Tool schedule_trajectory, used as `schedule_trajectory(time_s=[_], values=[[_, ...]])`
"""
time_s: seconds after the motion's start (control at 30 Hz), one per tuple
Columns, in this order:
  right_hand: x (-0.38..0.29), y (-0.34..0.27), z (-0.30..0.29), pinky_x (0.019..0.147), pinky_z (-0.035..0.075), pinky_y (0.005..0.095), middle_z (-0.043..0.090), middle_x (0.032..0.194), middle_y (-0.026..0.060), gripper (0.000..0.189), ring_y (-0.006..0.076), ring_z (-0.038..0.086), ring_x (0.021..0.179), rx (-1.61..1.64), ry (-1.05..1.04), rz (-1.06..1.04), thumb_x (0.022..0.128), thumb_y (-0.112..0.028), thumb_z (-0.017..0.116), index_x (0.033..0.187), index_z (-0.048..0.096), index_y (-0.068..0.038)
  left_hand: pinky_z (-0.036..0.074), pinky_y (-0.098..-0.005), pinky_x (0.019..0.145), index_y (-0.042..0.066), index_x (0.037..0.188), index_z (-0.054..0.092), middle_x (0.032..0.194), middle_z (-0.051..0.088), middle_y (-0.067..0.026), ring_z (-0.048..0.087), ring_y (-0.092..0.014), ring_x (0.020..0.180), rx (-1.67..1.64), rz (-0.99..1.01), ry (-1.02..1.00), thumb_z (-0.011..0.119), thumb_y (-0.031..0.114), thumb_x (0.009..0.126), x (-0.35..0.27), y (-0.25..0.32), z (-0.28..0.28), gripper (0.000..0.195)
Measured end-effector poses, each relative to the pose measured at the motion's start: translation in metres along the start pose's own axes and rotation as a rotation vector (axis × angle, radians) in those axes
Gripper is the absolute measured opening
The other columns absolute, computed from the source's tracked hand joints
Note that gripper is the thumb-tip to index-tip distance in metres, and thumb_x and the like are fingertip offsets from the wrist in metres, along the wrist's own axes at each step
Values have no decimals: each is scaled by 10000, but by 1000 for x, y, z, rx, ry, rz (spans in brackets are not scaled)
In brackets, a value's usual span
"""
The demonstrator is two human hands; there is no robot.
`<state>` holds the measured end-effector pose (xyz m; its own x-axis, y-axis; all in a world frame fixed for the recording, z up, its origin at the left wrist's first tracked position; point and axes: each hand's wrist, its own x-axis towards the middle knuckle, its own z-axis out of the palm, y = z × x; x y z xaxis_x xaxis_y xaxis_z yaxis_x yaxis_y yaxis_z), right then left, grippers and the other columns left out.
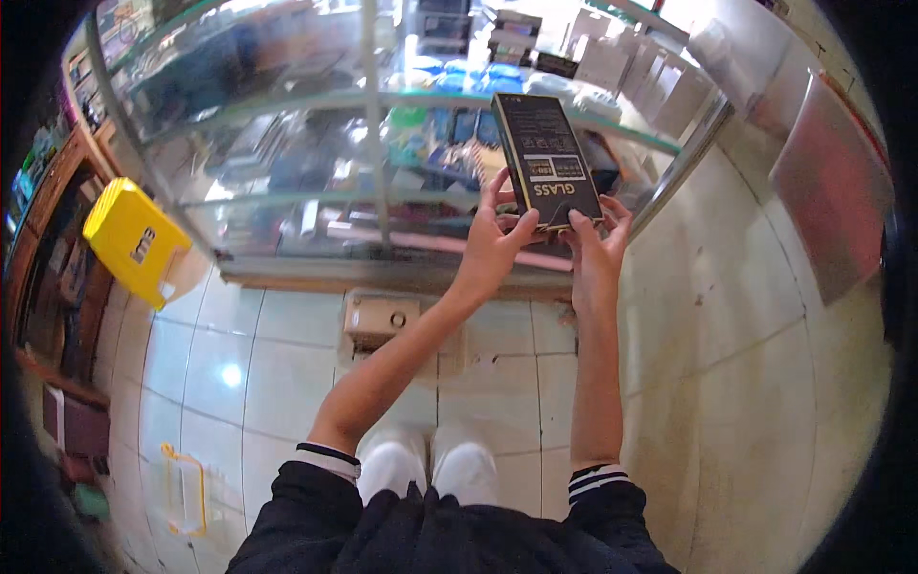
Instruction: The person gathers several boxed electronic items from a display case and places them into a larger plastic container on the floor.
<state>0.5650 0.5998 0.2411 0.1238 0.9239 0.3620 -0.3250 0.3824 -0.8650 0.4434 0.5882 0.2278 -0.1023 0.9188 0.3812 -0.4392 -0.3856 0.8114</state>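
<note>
A flat black box with gold edges and printing is held up in front of the glass display case. My left hand grips its lower left side, the thumb on the front near the bottom corner. At the lower right corner, my right hand holds it with the thumb on the front face and the fingers around the edge. The box is tilted, its printed side towards me. What lies behind it is partly hidden.
A glass display case with stocked shelves stands ahead. A brown box sits on the tiled floor at its base. To the left are a yellow container, a wooden cabinet and a yellow-rimmed clear item. A reddish panel stands right.
</note>
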Motion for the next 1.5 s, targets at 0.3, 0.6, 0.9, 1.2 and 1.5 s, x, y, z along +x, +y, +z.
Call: schedule_trajectory(time_s=[0.3, 0.6, 0.9, 1.2, 1.5], values=[[-96, 56, 27, 664, 489, 241, 530, 1020, 92, 517, 141, 558, 834, 30, -328, 403, 745, -201, 650, 1148, 404, 8, 473, -262, 659, 37, 1315, 115, 1146, 339, -166, 550, -191, 863, 256, -69, 237, 608, 90, 757, -136, 9, -90, 746], [-128, 134, 46, 692, 500, 293, 551, 1015, 117, 623, 185, 555, 888, -315, -655, 384, 714, -342, 660, 1200, 412, -42, 472, -320, 792, 104, 1322, 40, 1148, 364, -173, 510, -225, 965, 255, -150, 405, 626, 166, 759, -171, 2, -206, 815], [-143, 234, -5, 662, 482, 285, 546, 1022, 99, 488, 146, 561, 821, -525, -767, 549, 746, -231, 643, 1169, 446, -86, 479, -272, 697, 43, 1162, 409, 1066, 499, -97, 565, -184, 828, 737, -316, 374, 663, 118, 713, -199, -75, -311, 522], [-156, 281, -32, 664, 477, 279, 559, 954, 56, 405, 139, 543, 808, -555, -828, 788, 738, -5, 597, 1106, 457, -102, 478, -335, 751, 100, 1133, 442, 1000, 546, -99, 540, -221, 918, 1080, -446, 125, 633, 44, 693, -203, -107, -321, 483], [-172, 309, -44, 690, 437, 358, 562, 917, 146, 386, 232, 563, 847, -651, -1055, 537, 722, -44, 615, 1057, 435, -109, 444, -377, 752, 71, 999, 474, 932, 541, -128, 530, -305, 869, 1337, -554, -345, 629, 48, 678, -194, -115, -334, 357]])
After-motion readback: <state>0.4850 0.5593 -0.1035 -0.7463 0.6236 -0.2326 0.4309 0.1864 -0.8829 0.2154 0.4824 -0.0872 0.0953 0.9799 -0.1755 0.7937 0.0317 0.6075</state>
